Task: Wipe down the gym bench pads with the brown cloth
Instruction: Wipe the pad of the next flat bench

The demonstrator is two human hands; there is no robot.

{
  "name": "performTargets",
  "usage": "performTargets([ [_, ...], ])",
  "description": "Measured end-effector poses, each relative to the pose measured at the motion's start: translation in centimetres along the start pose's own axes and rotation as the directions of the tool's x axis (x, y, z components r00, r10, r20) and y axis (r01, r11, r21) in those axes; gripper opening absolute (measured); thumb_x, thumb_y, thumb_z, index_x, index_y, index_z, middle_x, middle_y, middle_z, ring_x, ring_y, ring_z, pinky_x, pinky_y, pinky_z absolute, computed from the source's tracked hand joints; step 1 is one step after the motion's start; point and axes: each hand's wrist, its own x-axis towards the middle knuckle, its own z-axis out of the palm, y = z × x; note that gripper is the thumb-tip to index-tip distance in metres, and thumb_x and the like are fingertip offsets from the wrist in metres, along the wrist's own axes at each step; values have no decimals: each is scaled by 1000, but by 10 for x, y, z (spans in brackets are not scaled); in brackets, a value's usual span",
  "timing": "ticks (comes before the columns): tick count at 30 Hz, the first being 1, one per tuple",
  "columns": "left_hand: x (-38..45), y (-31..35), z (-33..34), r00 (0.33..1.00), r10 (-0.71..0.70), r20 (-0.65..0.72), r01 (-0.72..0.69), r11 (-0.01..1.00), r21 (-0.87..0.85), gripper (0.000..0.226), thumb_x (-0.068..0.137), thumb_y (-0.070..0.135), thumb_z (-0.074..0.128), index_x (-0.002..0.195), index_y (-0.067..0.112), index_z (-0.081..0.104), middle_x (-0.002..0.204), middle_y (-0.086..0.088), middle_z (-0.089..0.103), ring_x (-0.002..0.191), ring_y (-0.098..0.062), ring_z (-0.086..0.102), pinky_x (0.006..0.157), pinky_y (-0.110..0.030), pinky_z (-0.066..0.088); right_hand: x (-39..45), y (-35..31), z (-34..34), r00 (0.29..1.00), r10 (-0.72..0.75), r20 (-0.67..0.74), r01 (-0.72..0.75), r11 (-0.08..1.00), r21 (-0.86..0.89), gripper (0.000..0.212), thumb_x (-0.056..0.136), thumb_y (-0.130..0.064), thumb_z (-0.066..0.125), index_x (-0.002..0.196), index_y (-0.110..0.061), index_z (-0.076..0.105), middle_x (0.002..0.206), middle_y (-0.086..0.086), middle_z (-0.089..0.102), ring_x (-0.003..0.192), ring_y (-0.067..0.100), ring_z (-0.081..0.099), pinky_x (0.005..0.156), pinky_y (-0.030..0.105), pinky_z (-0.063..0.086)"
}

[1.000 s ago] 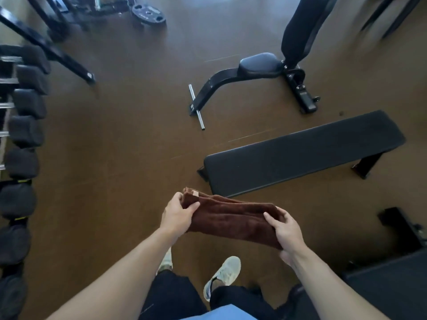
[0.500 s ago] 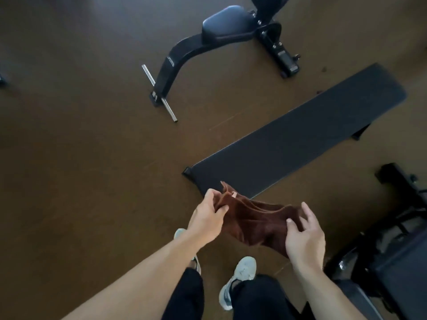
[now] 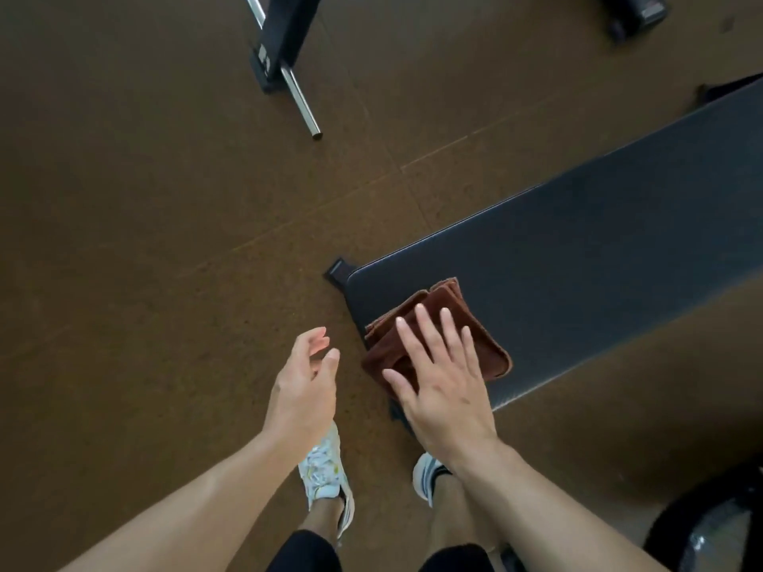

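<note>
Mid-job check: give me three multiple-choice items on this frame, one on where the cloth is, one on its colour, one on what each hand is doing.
1. Where is the cloth?
A. on the floor
B. on the near end of the bench pad
C. draped over a shoe

2. Its colour?
A. brown
B. white
C. blue

3. State of the hands?
A. both grip the cloth
B. left presses it
C. right hand flat on it, left hand free

Key: B, it lies folded at the pad's corner; A, it is plainly brown; C, right palm is spread on the cloth while the left is empty beside the bench.
</note>
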Motion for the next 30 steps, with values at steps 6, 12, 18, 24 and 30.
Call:
performTargets([
  [6,40,-5,14,996,-41,-76,29,987,-156,50,105,49,40,154,37,35,147,18,41,130,-1,38,109,-30,33,79,1,18,975,-180,-128,153,968,-196,71,102,-66,36,165,-37,22,175,-4,15,163,31,4,128,62,3],
  [12,66,41,29,966,-257,-23,232,906,-355,57,102,65,27,153,41,35,153,-1,47,143,-24,40,118,-49,26,95,-4,10,963,-242,-116,213,952,-219,68,104,-58,40,166,-34,23,175,-1,16,163,29,6,129,58,10],
  [18,67,79,60,932,-356,63,355,870,-341,74,99,70,25,160,42,-4,171,-1,9,155,-31,13,122,-56,11,-31,81,35,933,-358,-34,337,903,-264,67,99,-56,50,162,-36,34,174,-9,17,158,29,28,123,58,26],
  [24,83,77,77,894,-441,-75,405,868,-287,79,95,75,26,160,39,-1,169,-4,14,153,-34,20,122,-58,17,109,40,-8,954,-272,-129,244,949,-198,66,102,-61,40,163,-37,32,173,-5,24,162,26,12,130,57,6],
  [30,84,78,86,874,-457,-164,403,871,-281,83,93,77,30,160,40,-1,170,-1,9,153,-34,18,122,-60,18,60,93,-16,947,-302,-106,270,932,-243,64,103,-54,46,163,-34,35,174,-3,21,161,29,17,128,56,18],
])
